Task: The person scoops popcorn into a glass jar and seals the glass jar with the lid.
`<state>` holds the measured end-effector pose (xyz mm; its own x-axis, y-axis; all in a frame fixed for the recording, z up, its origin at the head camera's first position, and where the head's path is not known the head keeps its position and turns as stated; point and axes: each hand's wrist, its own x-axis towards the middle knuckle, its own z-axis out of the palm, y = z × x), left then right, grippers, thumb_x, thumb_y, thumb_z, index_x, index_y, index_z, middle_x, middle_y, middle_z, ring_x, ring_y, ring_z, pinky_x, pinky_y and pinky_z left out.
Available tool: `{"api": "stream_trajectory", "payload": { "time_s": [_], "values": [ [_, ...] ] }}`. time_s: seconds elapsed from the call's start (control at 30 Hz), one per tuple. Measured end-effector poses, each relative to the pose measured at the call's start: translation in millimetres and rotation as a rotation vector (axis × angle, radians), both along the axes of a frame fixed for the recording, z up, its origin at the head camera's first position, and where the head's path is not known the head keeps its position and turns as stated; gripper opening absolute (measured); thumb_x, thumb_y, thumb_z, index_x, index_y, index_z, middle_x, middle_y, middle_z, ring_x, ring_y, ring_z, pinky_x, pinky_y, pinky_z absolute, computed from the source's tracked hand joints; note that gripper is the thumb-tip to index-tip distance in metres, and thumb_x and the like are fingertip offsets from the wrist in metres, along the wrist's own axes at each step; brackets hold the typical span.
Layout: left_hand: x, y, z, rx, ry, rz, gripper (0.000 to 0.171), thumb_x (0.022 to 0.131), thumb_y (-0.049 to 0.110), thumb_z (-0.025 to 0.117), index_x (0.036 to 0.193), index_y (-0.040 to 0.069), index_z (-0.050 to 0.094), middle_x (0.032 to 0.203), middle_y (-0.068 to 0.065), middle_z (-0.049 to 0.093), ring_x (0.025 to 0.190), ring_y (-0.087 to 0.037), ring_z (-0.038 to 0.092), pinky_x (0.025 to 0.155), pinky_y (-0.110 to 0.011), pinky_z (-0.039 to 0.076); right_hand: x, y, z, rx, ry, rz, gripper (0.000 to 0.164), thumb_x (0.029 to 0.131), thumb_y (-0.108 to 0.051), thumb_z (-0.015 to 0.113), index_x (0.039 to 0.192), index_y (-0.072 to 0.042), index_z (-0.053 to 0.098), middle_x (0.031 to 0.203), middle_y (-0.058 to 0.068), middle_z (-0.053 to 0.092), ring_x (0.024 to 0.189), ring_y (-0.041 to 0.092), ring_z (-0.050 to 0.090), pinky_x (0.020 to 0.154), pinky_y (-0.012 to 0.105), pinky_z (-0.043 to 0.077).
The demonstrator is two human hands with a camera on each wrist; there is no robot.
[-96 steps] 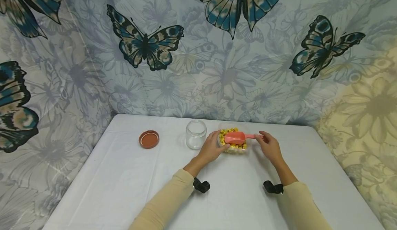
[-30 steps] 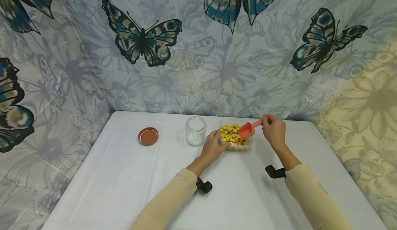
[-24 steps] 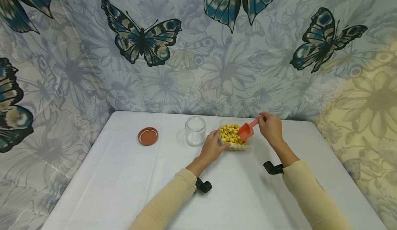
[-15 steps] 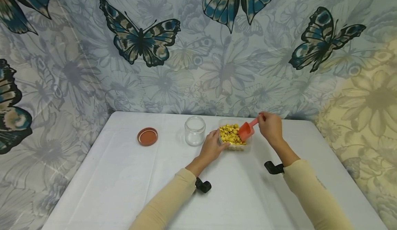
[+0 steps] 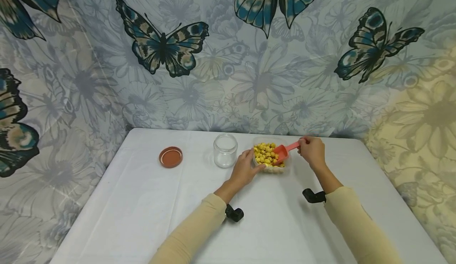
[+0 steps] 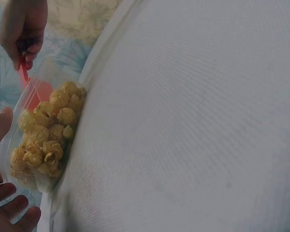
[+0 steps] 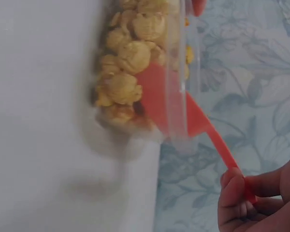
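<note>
A clear plastic container of yellow popcorn stands near the table's back edge. My left hand holds its left side, thumb along the front and fingers at the rim. From the right, my right hand pinches the handle of a red scoop between thumb and fingers. The scoop slopes down to the left, its bowl inside the container and partly buried among the popcorn. Through the clear wall in the right wrist view, the scoop's bowl shows against the popcorn pieces.
A glass jar without a lid stands just left of my left hand. Farther left, a brown-red round lid lies on the white-covered table. Butterfly-patterned fabric hangs right behind the table.
My right hand first raises the scoop off level and tips its bowl into the popcorn. In the last half second the handle lowers and the bowl pushes left. The left hand stays put.
</note>
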<state>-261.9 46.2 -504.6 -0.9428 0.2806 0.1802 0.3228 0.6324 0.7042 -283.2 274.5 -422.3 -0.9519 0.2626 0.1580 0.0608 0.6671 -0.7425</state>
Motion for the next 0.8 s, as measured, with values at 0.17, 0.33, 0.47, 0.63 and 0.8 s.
{"api": "stream_trajectory", "payload": {
  "time_s": [0.17,0.33,0.47,0.63,0.8],
  "values": [
    [0.0,-1,1.0,0.009,-0.003,-0.003,0.078,0.092,0.046,0.063,0.151,0.002,0.033,0.148,-0.017,0.044,0.134,-0.033,0.046,0.111,-0.043,0.041,5.3,4,-11.9,-0.316,-0.105,-0.101,0.033,0.101,-0.011,0.047,0.119,0.013,0.059,0.066,-0.002,0.061,0.052,-0.002,0.056,0.051,0.014,0.051],
    [-0.1,0,0.4,0.001,-0.006,0.000,0.079,0.092,0.047,0.063,0.151,0.003,0.033,0.148,-0.017,0.045,0.134,-0.032,0.047,0.111,-0.043,0.041,8.6,4,-19.8,-0.531,-0.097,-0.194,0.035,0.101,-0.011,0.048,0.127,0.012,0.054,0.062,-0.011,0.057,0.052,-0.002,0.056,0.051,0.014,0.051],
    [-1.3,1,-1.1,-0.004,-0.003,0.008,0.079,0.092,0.047,0.063,0.151,0.003,0.034,0.147,-0.016,0.046,0.133,-0.032,0.047,0.110,-0.042,0.042,5.8,3,-24.0,-0.578,-0.088,-0.196,0.037,0.101,-0.012,0.049,0.129,0.011,0.053,0.064,-0.010,0.059,0.053,-0.001,0.057,0.052,0.014,0.052],
    [-1.4,0,-1.7,-0.001,-0.001,0.004,0.078,0.092,0.047,0.063,0.150,0.004,0.035,0.147,-0.016,0.046,0.133,-0.032,0.048,0.110,-0.043,0.042,4.6,-2,-31.5,-0.620,-0.138,-0.196,0.037,0.102,-0.013,0.050,0.131,0.010,0.052,0.066,-0.009,0.059,0.055,0.001,0.058,0.054,0.015,0.053],
    [-2.9,-1,-2.4,0.013,0.001,0.000,0.078,0.092,0.046,0.063,0.150,0.004,0.035,0.147,-0.017,0.045,0.133,-0.032,0.047,0.110,-0.044,0.042,4.4,-5,-34.7,-0.730,-0.140,-0.205,0.038,0.101,-0.012,0.051,0.132,0.010,0.050,0.066,-0.007,0.061,0.055,0.002,0.058,0.054,0.016,0.053]
  ]
}}
